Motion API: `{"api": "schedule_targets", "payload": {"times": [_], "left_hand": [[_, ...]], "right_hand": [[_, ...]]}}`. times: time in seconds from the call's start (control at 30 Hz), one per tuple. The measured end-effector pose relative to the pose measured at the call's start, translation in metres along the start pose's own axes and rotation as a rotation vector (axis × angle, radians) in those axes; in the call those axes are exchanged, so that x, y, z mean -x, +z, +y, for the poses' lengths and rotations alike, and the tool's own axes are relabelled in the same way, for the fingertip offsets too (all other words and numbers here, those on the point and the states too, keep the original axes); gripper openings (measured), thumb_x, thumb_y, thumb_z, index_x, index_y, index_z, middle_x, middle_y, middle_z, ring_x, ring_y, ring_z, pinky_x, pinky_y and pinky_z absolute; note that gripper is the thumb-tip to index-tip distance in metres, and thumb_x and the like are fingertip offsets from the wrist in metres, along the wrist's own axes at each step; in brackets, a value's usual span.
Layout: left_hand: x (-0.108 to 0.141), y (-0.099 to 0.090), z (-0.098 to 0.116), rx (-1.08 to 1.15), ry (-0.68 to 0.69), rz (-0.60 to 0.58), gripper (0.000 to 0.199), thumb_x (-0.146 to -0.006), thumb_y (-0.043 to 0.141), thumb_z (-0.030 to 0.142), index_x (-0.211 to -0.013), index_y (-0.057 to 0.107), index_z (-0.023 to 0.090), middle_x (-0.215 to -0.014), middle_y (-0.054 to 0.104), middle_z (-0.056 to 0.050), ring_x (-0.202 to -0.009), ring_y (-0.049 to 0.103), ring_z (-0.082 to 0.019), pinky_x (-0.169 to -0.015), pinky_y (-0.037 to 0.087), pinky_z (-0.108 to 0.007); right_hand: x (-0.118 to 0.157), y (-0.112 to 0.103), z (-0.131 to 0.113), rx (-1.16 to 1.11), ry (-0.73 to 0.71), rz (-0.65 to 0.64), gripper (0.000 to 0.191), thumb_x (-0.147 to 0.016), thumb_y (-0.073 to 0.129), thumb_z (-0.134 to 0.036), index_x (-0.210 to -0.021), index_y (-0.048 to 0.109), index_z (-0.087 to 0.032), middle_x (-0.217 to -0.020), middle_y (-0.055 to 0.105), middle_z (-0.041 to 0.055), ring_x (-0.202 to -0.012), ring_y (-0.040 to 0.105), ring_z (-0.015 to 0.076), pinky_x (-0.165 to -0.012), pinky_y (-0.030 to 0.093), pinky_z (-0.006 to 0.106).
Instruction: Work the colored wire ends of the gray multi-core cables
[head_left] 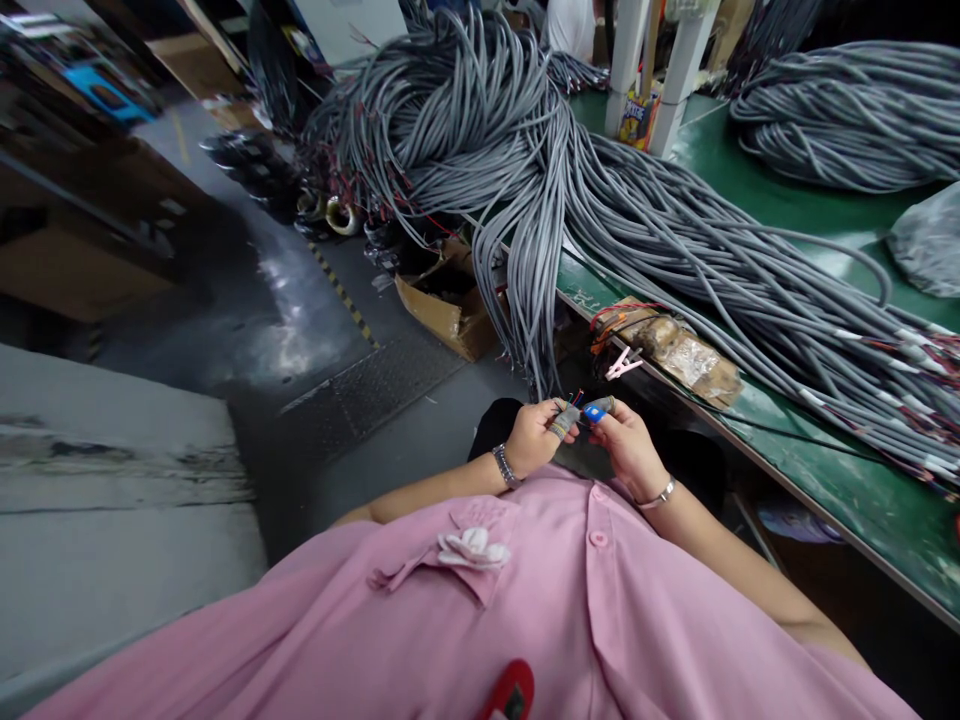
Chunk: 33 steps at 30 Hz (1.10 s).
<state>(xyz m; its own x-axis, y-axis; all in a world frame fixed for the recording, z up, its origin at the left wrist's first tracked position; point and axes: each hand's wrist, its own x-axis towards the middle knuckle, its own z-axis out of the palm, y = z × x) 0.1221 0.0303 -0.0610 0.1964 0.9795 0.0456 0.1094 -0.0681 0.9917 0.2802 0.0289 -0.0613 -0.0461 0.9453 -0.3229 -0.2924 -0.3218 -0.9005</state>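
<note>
In front of my waist, my left hand (534, 437) is closed in a pinch on the end of a grey cable, where thin coloured wires (576, 398) stick out. Grey and yellow wrapping covers its thumb. My right hand (630, 445) is pinched close beside it, fingertips almost meeting those of the left. A blue wrap (594, 412) sits on its thumb, and what lies between its fingers is too small to make out. Just beyond both hands, a bundle of grey cables (536, 290) hangs down over the bench edge.
Long grey cables (675, 220) lie along the green bench (795, 425) on the right. At its edge are a taped brown block (690, 360) and a pink clip (622, 362). An open cardboard box (450, 320) stands on the floor below; a pale cabinet (112, 540) is at left.
</note>
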Motion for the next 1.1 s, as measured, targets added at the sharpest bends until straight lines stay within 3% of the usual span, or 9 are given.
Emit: {"api": "schedule_targets", "payload": {"times": [0.4, 0.57, 0.7, 0.77, 0.83, 0.93, 1.1], "left_hand": [[-0.004, 0.001, 0.005, 0.161, -0.135, 0.059, 0.033, -0.083, 0.060, 0.041, -0.072, 0.061, 0.010, -0.063, 0.066, -0.006, -0.051, 0.062, -0.013, -0.052, 0.051, -0.024], [-0.003, 0.000, 0.002, 0.191, -0.161, -0.007, 0.034, -0.082, 0.060, 0.043, -0.074, 0.062, 0.010, -0.059, 0.063, -0.004, -0.047, 0.060, -0.012, -0.048, 0.047, -0.022], [-0.003, -0.001, 0.001, 0.163, -0.191, -0.082, 0.036, -0.082, 0.060, 0.044, -0.070, 0.060, 0.010, -0.058, 0.063, -0.005, -0.046, 0.058, -0.011, -0.048, 0.045, -0.022], [-0.003, 0.000, 0.001, 0.152, -0.214, -0.125, 0.036, -0.081, 0.061, 0.044, -0.067, 0.059, 0.011, -0.057, 0.063, -0.004, -0.045, 0.057, -0.010, -0.047, 0.043, -0.021], [-0.003, 0.001, 0.003, 0.145, -0.231, -0.155, 0.034, -0.080, 0.062, 0.042, -0.067, 0.058, 0.011, -0.055, 0.062, -0.004, -0.044, 0.056, -0.010, -0.047, 0.042, -0.020], [-0.003, 0.003, 0.004, 0.139, -0.248, -0.160, 0.033, -0.080, 0.062, 0.041, -0.067, 0.057, 0.011, -0.056, 0.062, -0.004, -0.044, 0.055, -0.010, -0.047, 0.042, -0.021], [-0.002, 0.000, 0.002, 0.182, -0.291, -0.152, 0.034, -0.078, 0.063, 0.043, -0.069, 0.059, 0.010, -0.055, 0.062, -0.004, -0.042, 0.054, -0.010, -0.043, 0.041, -0.020]], "right_hand": [[-0.002, -0.002, 0.008, -0.071, -0.011, -0.037, 0.018, -0.064, 0.078, -0.029, -0.069, 0.065, -0.018, -0.061, 0.055, -0.0038, -0.053, 0.043, 0.0079, -0.053, 0.036, 0.023], [-0.007, -0.008, 0.006, -0.083, -0.023, -0.019, 0.018, -0.068, 0.076, -0.030, -0.069, 0.063, -0.018, -0.057, 0.053, -0.0048, -0.052, 0.044, 0.0074, -0.052, 0.037, 0.022], [-0.007, -0.012, -0.005, -0.155, 0.058, -0.080, 0.025, -0.072, 0.073, -0.039, -0.084, 0.065, -0.020, -0.078, 0.067, 0.0011, -0.062, 0.056, 0.0103, -0.058, 0.045, 0.024], [-0.007, -0.011, -0.008, -0.151, 0.074, -0.122, 0.030, -0.069, 0.077, -0.036, -0.091, 0.065, -0.020, -0.088, 0.070, 0.0037, -0.067, 0.059, 0.0112, -0.059, 0.046, 0.023], [-0.007, -0.008, -0.008, -0.153, 0.046, -0.136, 0.034, -0.065, 0.080, -0.030, -0.093, 0.065, -0.019, -0.086, 0.070, 0.0029, -0.066, 0.060, 0.0108, -0.058, 0.045, 0.022], [-0.009, -0.006, -0.004, -0.177, -0.004, -0.087, 0.034, -0.062, 0.082, -0.024, -0.091, 0.064, -0.019, -0.075, 0.068, 0.0000, -0.061, 0.058, 0.0099, -0.055, 0.044, 0.021], [-0.017, -0.013, -0.002, -0.247, -0.089, 0.100, 0.030, -0.058, 0.082, -0.021, -0.080, 0.064, -0.020, -0.066, 0.062, -0.0048, -0.053, 0.051, 0.0068, -0.050, 0.043, 0.019]]}}
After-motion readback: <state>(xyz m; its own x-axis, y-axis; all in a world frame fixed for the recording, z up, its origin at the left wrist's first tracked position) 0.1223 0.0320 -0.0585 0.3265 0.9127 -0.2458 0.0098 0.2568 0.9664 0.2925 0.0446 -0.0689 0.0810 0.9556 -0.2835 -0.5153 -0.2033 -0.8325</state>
